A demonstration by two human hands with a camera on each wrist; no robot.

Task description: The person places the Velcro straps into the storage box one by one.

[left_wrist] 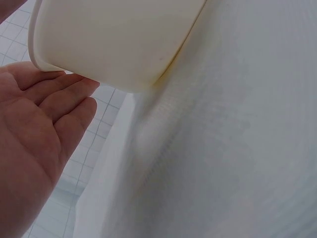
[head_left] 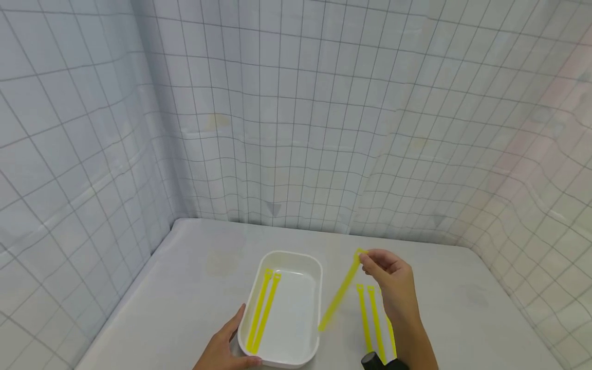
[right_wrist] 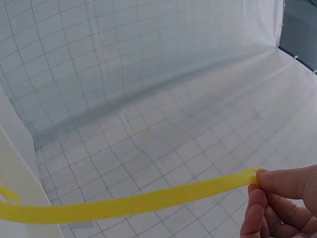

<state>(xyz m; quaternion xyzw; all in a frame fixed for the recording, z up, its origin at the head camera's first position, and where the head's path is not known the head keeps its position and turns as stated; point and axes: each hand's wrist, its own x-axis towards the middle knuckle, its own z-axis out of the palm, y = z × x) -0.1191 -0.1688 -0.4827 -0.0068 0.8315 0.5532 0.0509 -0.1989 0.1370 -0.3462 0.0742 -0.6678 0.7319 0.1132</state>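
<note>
A white rectangular tray (head_left: 296, 293) stands on the table with two yellow hook-and-loop cable straps (head_left: 262, 313) lying side by side along its left part. At its near left corner my left hand (head_left: 226, 344) holds the tray, fingers along the left wall and thumb at the near rim. In the left wrist view these fingers (left_wrist: 69, 99) lie against the tray's outer wall. My right hand (head_left: 393, 277) pinches the slotted end of another yellow strap (head_left: 339, 298) between thumb and fingertips. That strap slants down toward the tray's right rim, its lower end blurred.
Several more yellow straps (head_left: 375, 324) lie on the white table (head_left: 462, 298) right of the tray, partly hidden by my right forearm. A black wrist device (head_left: 384, 361) shows at the bottom edge. Grid-patterned white curtains (head_left: 300, 113) enclose the table at the back and sides.
</note>
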